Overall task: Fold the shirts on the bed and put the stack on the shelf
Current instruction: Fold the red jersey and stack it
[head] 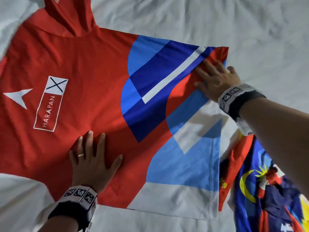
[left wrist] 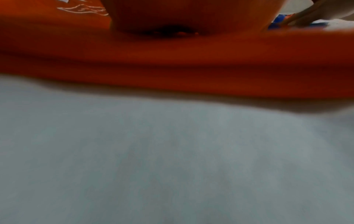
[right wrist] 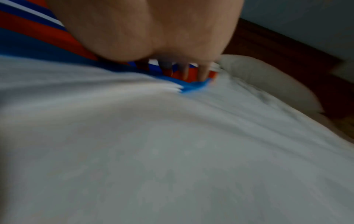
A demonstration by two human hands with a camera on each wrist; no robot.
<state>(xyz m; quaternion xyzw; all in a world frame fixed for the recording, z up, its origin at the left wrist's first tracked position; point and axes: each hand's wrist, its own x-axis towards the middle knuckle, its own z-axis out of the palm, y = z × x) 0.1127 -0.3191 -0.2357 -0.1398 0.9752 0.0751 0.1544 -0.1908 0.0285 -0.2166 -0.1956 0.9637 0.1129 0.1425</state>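
A red shirt [head: 87, 77] with blue and white panels and a "HARAPAN" print lies spread flat on the bed, collar to the left. My left hand [head: 93, 158] presses flat on its red middle near the front edge, fingers straight and spread. My right hand [head: 215, 79] lies flat on the far hem corner, fingers straight on the cloth. The left wrist view shows the palm [left wrist: 191, 16] on red fabric [left wrist: 172, 63]. In the blurred right wrist view the fingers [right wrist: 203, 72] rest on the shirt's red and blue corner [right wrist: 193, 86].
A second shirt [head: 270, 186], dark blue with a flag print, lies crumpled at the right front. The white bed sheet [head: 217, 20] stretches away behind and to the right. A pillow [right wrist: 268, 78] and dark floor [right wrist: 287, 50] lie beyond the bed's far edge.
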